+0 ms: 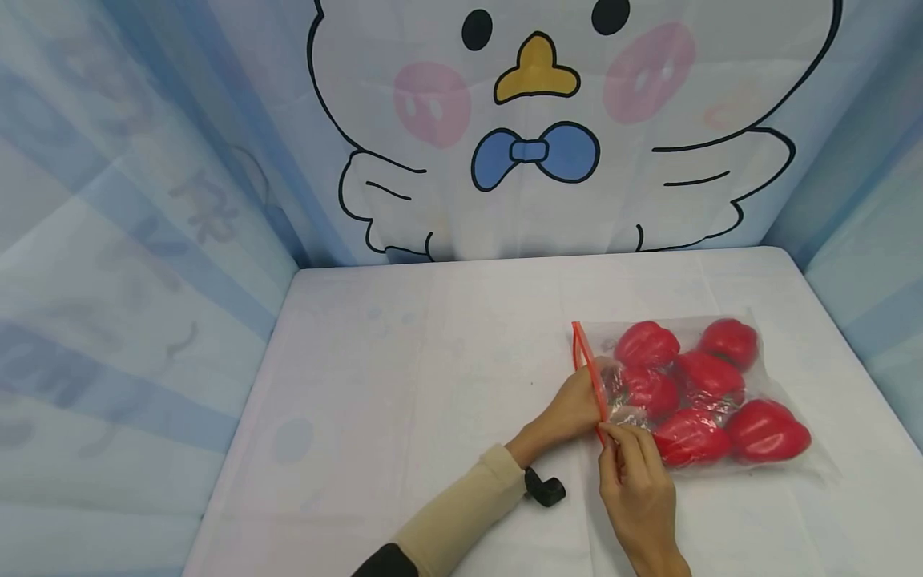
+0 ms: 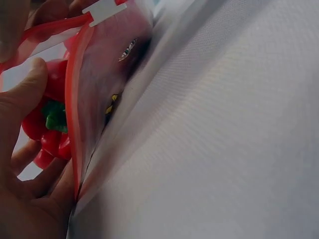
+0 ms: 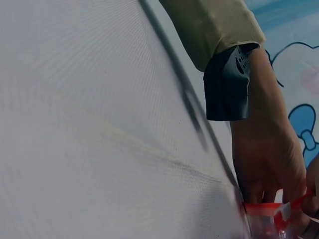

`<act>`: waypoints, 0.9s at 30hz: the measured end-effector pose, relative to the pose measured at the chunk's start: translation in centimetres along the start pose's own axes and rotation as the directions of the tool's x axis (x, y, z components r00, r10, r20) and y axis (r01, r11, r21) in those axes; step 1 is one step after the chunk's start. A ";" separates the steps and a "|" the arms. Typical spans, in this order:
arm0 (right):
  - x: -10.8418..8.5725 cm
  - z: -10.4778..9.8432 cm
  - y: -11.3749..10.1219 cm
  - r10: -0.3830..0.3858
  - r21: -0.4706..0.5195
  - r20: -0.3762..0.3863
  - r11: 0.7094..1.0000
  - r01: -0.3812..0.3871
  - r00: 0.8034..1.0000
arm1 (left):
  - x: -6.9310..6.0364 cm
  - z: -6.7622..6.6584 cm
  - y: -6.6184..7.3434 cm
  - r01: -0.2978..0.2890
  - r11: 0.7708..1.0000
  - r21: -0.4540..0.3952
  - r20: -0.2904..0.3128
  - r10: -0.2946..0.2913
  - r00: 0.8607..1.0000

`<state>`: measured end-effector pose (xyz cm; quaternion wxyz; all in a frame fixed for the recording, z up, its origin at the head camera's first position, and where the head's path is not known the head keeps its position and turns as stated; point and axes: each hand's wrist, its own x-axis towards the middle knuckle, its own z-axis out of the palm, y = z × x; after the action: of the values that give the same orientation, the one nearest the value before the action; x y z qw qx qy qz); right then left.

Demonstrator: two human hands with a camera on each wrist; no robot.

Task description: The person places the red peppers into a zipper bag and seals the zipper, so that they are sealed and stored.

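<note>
A clear zip bag with a red zip edge point(image 1: 600, 389) lies on its side, its mouth to the left, holding several red bell peppers point(image 1: 692, 437). My left hand point(image 1: 575, 405) reaches through the mouth. In the left wrist view its thumb and fingers close round a red bell pepper point(image 2: 56, 82) with a green stem point(image 2: 55, 116); the fingertips are partly hidden. My right hand point(image 1: 638, 481) pinches the near corner of the bag's red edge. A white slider point(image 2: 103, 11) shows on the zip in the left wrist view.
The bag rests on the right part of a white-covered table point(image 1: 404, 385). Printed curtains point(image 1: 130, 320) stand along the back and sides. A black wrist mount point(image 1: 544, 487) sticks out from the left sleeve point(image 1: 461, 513), just above the table.
</note>
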<state>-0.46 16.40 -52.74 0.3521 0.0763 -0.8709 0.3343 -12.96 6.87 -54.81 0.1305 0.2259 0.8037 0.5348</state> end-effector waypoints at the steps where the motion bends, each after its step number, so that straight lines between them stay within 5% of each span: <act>1: 0.0 0.0 0.0 0.003 0.000 0.002 1.000 -0.003 1.000 | 0.1 0.1 0.0 -0.009 1.000 0.008 -0.002 0.009 1.000; 7: -0.2 0.0 0.0 0.006 0.006 0.001 1.000 -0.006 1.000 | 0.3 0.6 0.2 -0.038 0.999 -0.019 -0.009 0.038 0.999; 27: 0.0 0.5 0.3 -0.041 0.013 -0.044 0.999 0.042 0.998 | 1.2 1.9 0.9 -0.056 0.995 0.078 -0.027 0.058 0.998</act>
<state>-0.82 16.38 -53.18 0.3772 0.0897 -0.8589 0.3346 -12.95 9.35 -54.70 0.0947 0.2457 0.8187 0.5102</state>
